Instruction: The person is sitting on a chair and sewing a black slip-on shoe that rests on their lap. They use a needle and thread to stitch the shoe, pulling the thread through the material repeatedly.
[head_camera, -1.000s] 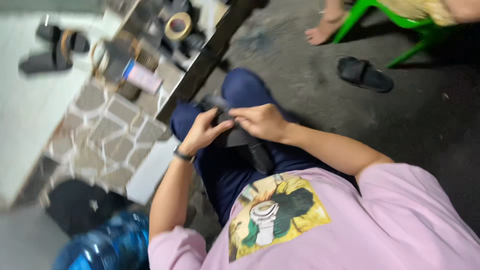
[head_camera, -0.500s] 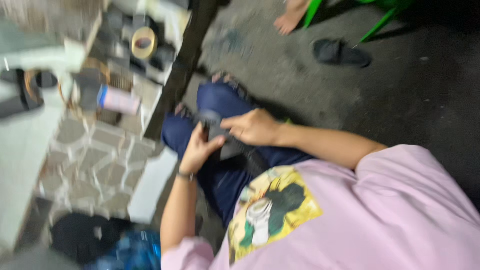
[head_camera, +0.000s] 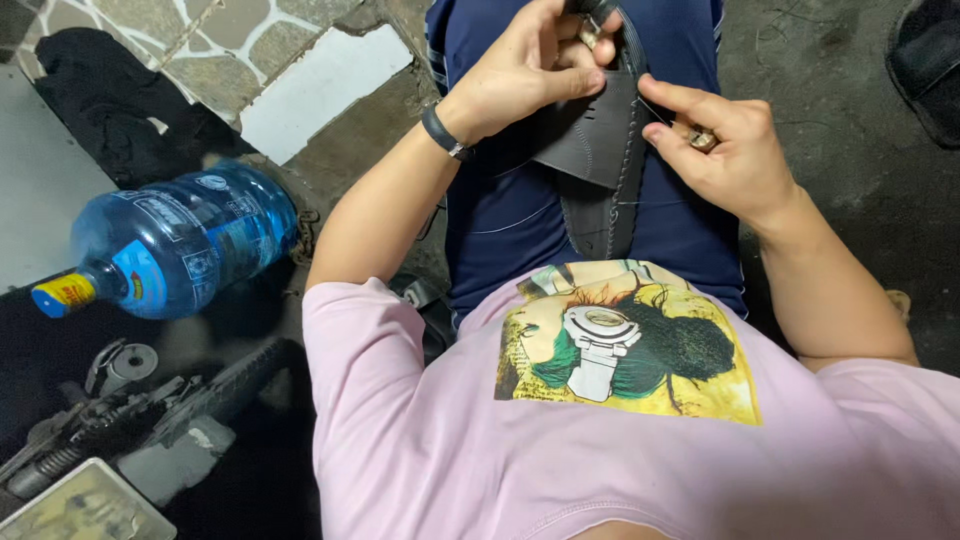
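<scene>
A black leather shoe piece with a stitched edge lies on my lap, over dark blue trousers. My left hand, with a dark band on its wrist, grips the piece's upper part; a small metal item shows at its fingertips. My right hand, wearing a ring, pinches the piece's right edge with thumb and fingers. A thin thread seems to run along that edge. The top of the piece is cut off by the frame.
A large blue water bottle lies on its side at my left. Below it sit dark metal tools. A black cloth rests on the stone-tiled floor. A black sandal lies at the far right.
The view has swung down and closer onto my lap. Both hands stay on the black shoe piece, now held higher in the frame.
</scene>
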